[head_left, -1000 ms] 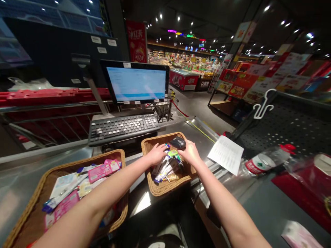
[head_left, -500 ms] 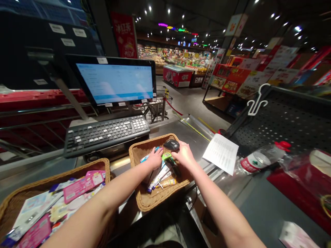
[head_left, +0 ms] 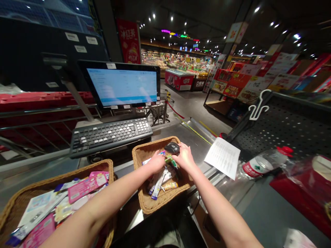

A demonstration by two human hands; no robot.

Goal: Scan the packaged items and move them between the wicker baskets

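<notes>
Far left of the small woven wicker basket sits a larger wicker basket heaped with pink and pale flat packets. Behind the small basket, a dark keyboard and a lit monitor stand on the grey metal tabletop.

Now the small basket itself: the left hand is down among the slim stick packets, fingers curled over them, though whether it truly grips one I cannot tell. Just beside it, the right hand is closed around a small green-and-yellow item, held right over the basket's middle. A black computer mouse perches on the basket's far rim, touching the right hand's fingertips.

Right of the basket lie a printed white sheet and a clear plastic bottle with a red cap on its side.

The risk, as I judge it: that mouse looks precarious, and a nudge from the right knuckles could tip it off the rim. Loose packets could also spill over the basket's low near wall if both hands rummage hard.
</notes>
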